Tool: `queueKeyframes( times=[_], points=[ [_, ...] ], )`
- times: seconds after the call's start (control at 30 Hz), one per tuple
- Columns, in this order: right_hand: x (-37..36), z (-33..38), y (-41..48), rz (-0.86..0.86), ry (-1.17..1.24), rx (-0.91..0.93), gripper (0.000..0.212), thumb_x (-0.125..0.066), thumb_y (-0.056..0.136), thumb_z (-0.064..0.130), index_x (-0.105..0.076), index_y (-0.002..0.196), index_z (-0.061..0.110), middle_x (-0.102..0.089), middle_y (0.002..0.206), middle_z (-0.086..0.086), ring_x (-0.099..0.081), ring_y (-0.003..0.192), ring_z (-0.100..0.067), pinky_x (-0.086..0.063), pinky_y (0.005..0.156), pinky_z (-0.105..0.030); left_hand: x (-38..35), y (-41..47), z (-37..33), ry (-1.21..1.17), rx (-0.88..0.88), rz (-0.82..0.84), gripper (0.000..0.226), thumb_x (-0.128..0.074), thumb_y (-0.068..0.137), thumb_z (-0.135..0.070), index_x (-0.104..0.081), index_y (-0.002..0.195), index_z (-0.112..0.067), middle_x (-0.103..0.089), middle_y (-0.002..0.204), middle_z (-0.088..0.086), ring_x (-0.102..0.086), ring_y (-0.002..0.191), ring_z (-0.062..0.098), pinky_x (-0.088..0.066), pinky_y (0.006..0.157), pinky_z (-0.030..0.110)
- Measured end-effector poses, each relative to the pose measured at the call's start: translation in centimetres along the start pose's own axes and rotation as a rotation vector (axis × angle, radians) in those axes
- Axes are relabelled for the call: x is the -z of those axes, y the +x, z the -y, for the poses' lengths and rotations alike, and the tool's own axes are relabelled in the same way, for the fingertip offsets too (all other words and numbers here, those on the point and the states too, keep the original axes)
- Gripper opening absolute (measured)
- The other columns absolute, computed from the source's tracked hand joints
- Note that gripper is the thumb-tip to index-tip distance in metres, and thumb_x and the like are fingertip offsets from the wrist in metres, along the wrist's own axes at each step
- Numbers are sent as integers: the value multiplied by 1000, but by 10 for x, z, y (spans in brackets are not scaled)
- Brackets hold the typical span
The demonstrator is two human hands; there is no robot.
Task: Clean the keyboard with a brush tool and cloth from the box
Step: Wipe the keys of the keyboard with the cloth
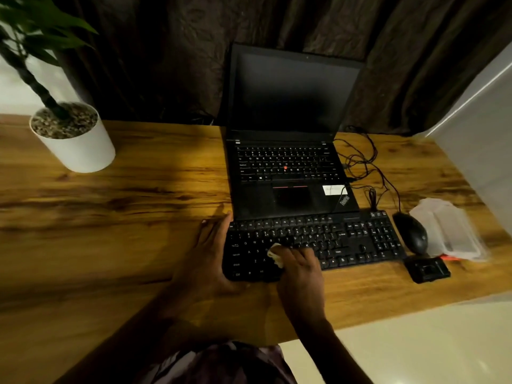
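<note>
A black external keyboard (pixel 354 239) lies on the wooden desk (pixel 124 217) in front of the laptop. My right hand (pixel 300 275) presses a small pale cloth (pixel 275 254) onto the keys in the keyboard's left half. My left hand (pixel 210 253) grips the keyboard's left end, thumb under the front edge and fingers along the side. A clear plastic box (pixel 448 231) lies at the far right of the desk. No brush tool is visible.
An open black laptop (pixel 288 151) with a dark screen stands behind the keyboard. A black mouse (pixel 411 232) with tangled cables sits to the right, and a small black device (pixel 428 270) lies near the desk's front edge. A white plant pot (pixel 74 139) stands at back left.
</note>
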State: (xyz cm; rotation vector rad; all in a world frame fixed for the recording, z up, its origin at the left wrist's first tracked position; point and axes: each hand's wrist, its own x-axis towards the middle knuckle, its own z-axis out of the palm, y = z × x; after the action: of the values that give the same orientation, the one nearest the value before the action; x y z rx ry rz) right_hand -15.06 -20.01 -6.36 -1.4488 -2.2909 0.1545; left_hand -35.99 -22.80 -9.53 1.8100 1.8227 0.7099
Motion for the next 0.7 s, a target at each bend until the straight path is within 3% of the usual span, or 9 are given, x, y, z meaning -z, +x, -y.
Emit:
queueKeyframes(
  times=[0.13, 0.33, 0.43, 0.6, 0.7],
  points=[
    [-12, 27, 2, 73, 86, 138, 33, -56, 73, 14, -66, 104, 24, -71, 102, 8, -58, 89, -21, -51, 71, -36, -5, 3, 7, 30, -14, 23, 145, -63, 52, -93, 3, 158, -19, -19, 163, 1, -8, 152, 20, -13, 123, 49],
    [-3, 2, 0, -1, -3, 83, 33, -53, 71, 11, -68, 96, 26, -69, 92, 9, -59, 86, -21, -51, 67, -39, 0, 1, 1, 6, -8, -7, 148, -71, 46, -86, 9, 156, -26, -20, 162, 0, -3, 148, 12, -11, 124, 47],
    [-7, 7, 2, 20, 27, 114, 29, -53, 76, 13, -68, 98, 26, -70, 94, 9, -58, 86, -22, -51, 68, -39, -1, 1, 1, 16, -5, 9, 149, -72, 46, -84, 7, 157, -22, -20, 162, 0, -4, 150, 14, -8, 124, 44],
    [-20, 45, 5, 97, 108, 213, 25, -59, 80, 46, -68, 95, 28, -70, 93, 13, -54, 92, -15, -47, 75, -32, -4, 5, 5, 30, 25, 70, 148, -67, 47, -82, 5, 157, -15, -11, 165, 4, 0, 153, 25, -4, 124, 47],
    [-27, 51, 5, 111, 114, 263, 24, -65, 81, 50, -66, 95, 30, -70, 93, 14, -53, 92, -13, -46, 78, -31, -5, 3, 8, 24, -35, 55, 137, -62, 58, -80, 4, 157, -11, -15, 164, 8, -2, 153, 24, -4, 123, 48]
  ],
)
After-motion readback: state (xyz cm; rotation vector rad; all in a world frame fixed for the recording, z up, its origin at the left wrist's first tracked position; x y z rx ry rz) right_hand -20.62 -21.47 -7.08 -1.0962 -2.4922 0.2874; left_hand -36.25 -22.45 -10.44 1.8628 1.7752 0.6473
